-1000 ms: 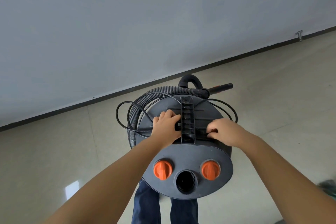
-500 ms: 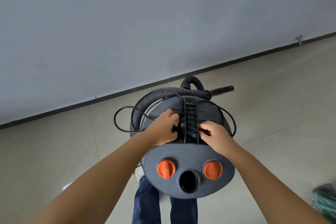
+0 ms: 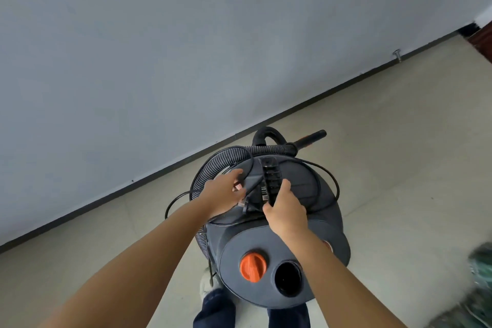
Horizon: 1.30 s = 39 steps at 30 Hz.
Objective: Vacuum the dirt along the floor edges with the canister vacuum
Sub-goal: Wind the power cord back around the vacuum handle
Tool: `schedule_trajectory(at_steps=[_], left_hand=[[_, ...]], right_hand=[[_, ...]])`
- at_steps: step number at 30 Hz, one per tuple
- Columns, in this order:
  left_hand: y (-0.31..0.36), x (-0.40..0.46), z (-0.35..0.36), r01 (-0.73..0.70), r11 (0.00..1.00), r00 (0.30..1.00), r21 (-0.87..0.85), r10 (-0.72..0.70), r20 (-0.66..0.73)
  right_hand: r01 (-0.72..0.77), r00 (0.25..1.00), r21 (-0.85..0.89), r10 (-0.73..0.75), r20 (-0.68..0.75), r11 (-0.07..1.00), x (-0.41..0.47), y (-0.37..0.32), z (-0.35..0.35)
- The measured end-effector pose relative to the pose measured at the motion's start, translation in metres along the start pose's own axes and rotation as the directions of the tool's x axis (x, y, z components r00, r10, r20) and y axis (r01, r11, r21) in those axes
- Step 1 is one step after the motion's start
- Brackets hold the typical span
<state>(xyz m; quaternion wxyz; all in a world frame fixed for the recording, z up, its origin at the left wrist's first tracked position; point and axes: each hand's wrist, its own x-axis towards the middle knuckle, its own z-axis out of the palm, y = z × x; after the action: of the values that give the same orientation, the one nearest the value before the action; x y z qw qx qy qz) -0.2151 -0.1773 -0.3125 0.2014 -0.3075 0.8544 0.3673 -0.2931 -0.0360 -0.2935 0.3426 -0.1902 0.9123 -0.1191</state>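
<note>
The dark grey canister vacuum (image 3: 306, 194) stands on the floor in front of my legs, seen from above. Its ribbed hose (image 3: 210, 168) is coiled round the lid, with the black wand end (image 3: 311, 137) pointing right. A thin black power cord (image 3: 327, 176) loops over the top. My left hand (image 3: 223, 192) holds the cord beside the black carry handle (image 3: 269, 178). My right hand (image 3: 285, 208) grips that handle from the right. An orange knob (image 3: 253, 266) and a round black port (image 3: 287, 277) sit on the near lip.
A grey wall (image 3: 186, 48) meets the beige tiled floor (image 3: 399, 141) along a black skirting strip (image 3: 133, 184) running diagonally. A metal door stop (image 3: 397, 54) stands near the strip at right. A blurred green object (image 3: 479, 269) lies at the right edge.
My right hand has moved from the lid's right side onto the carry handle. My left hand has lifted the cord. The view has shifted, and my right arm now covers the second orange knob.
</note>
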Motion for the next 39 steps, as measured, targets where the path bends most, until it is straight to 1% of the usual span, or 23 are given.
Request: schedule_trajectory(at_steps=[2,4,7,9,11,13,14,16,18,19,21,23,24,25,27,29,30,31,32,33,34,36,39], left_hand=[[0.007,0.011,0.000,0.038,0.998,0.997,0.053,-0.041,0.059],[0.013,0.018,-0.003,0.053,0.999,0.997,0.006,-0.053,0.062],[0.020,0.020,-0.015,0.050,0.978,0.995,-0.201,-0.066,-0.072],[0.033,0.017,-0.026,-0.026,0.937,0.994,-0.348,-0.014,-0.110],[0.052,0.016,-0.030,-0.129,0.926,0.992,-0.355,0.117,-0.053],[0.073,0.021,-0.022,-0.274,0.933,0.958,-0.234,0.286,0.020],[0.083,0.023,-0.013,-0.337,0.927,0.931,-0.165,0.354,0.087],[0.101,0.025,0.010,-0.438,0.898,0.872,0.046,0.412,0.265],[0.112,0.023,0.036,-0.538,0.791,0.824,0.290,0.421,0.379],[0.115,0.022,0.046,-0.571,0.729,0.811,0.377,0.430,0.397],[0.122,0.024,0.060,-0.620,0.636,0.785,0.460,0.488,0.383],[0.136,0.031,0.070,-0.652,0.585,0.757,0.483,0.542,0.366],[0.145,0.035,0.077,-0.662,0.562,0.746,0.496,0.558,0.365],[0.155,0.037,0.086,-0.672,0.537,0.734,0.510,0.575,0.362],[0.177,0.043,0.105,-0.682,0.508,0.718,0.527,0.603,0.348],[0.201,0.050,0.120,-0.691,0.515,0.711,0.507,0.612,0.348],[0.215,0.055,0.127,-0.699,0.524,0.706,0.487,0.618,0.347],[0.229,0.060,0.132,-0.706,0.524,0.699,0.477,0.625,0.348],[0.243,0.066,0.136,-0.713,0.513,0.691,0.477,0.630,0.355],[0.257,0.073,0.140,-0.721,0.497,0.683,0.483,0.632,0.368],[0.269,0.080,0.145,-0.727,0.481,0.674,0.490,0.633,0.380],[0.293,0.094,0.151,-0.735,0.454,0.665,0.503,0.629,0.404],[0.324,0.108,0.161,-0.716,0.440,0.680,0.542,0.615,0.399]], right_hand=[[0.024,0.999,0.000,-0.024,0.031,1.000,0.000,0.004,-0.004],[0.058,0.996,-0.009,-0.058,0.062,0.998,0.000,0.009,-0.009],[0.130,0.986,-0.031,-0.125,0.113,0.991,-0.003,0.024,-0.019],[0.194,0.971,-0.046,-0.185,0.154,0.980,-0.004,0.037,-0.027],[0.257,0.949,-0.076,-0.237,0.206,0.963,-0.005,0.053,-0.036],[0.326,0.922,-0.119,-0.288,0.259,0.938,-0.004,0.069,-0.047],[0.366,0.907,-0.145,-0.317,0.279,0.919,-0.002,0.079,-0.052],[0.441,0.876,-0.206,-0.369,0.310,0.874,0.003,0.098,-0.063],[0.491,0.855,-0.293,-0.390,0.341,0.820,0.008,0.116,-0.074],[0.512,0.847,-0.347,-0.395,0.355,0.786,0.011,0.125,-0.079],[0.544,0.836,-0.443,-0.416,0.357,0.713,0.014,0.143,-0.090],[0.564,0.821,-0.519,-0.501,0.273,0.642,0.015,0.170,-0.099],[0.550,0.816,-0.566,-0.540,0.208,0.614,0.014,0.187,-0.103],[0.500,0.834,-0.584,-0.538,0.124,0.640,0.011,0.205,-0.107],[0.374,0.867,-0.529,-0.490,-0.093,0.762,0.001,0.241,-0.110],[0.190,0.894,-0.374,-0.318,-0.317,0.908,-0.017,0.272,-0.109],[0.075,0.900,-0.238,-0.168,-0.401,0.968,-0.029,0.285,-0.107],[-0.051,0.898,-0.084,0.009,-0.440,0.995,-0.039,0.296,-0.100],[-0.156,0.899,0.045,0.161,-0.407,0.987,-0.048,0.303,-0.094],[-0.195,0.894,0.121,0.227,-0.387,0.973,-0.056,0.309,-0.086],[-0.186,0.902,0.130,0.222,-0.370,0.974,-0.060,0.315,-0.079],[-0.161,0.913,0.067,0.174,-0.368,0.985,-0.056,0.326,-0.078],[-0.114,0.895,0.055,0.127,-0.427,0.992,-0.038,0.353,-0.097]])
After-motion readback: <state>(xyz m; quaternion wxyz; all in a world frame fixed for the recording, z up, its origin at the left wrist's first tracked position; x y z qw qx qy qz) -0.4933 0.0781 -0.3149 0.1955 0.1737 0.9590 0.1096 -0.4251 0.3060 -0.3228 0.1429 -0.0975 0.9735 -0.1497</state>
